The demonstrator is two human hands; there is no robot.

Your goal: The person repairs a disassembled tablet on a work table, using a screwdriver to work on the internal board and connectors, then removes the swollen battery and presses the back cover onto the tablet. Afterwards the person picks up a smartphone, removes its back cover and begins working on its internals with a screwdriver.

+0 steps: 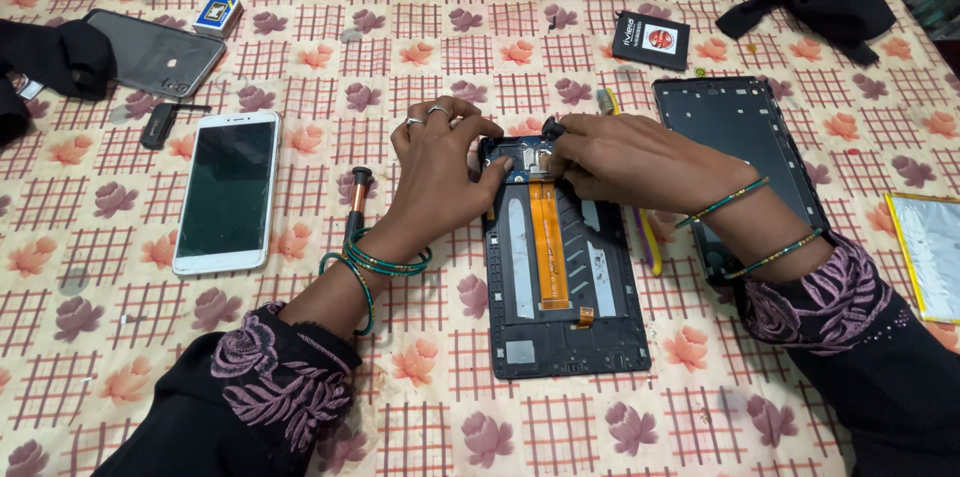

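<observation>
Head view: an opened phone body (pixel 563 277) lies mid-table, long axis running away from the person.
Both hands meet at its far end: left hand (pixel 440 172) pinching the frame's corner, right hand (pixel 620 157) pinching a small dark tool.

One head-worn camera gave the only view, so no second view shared any of the scene. It looked steeply down and forward over the person's forearms onto a table covered by a floral checked tablecloth (pixel 420 27). The opened phone frame (pixel 565 267) sat just right of centre and close to the lens. Beyond that frame, the far table edge ran along the top.
</observation>
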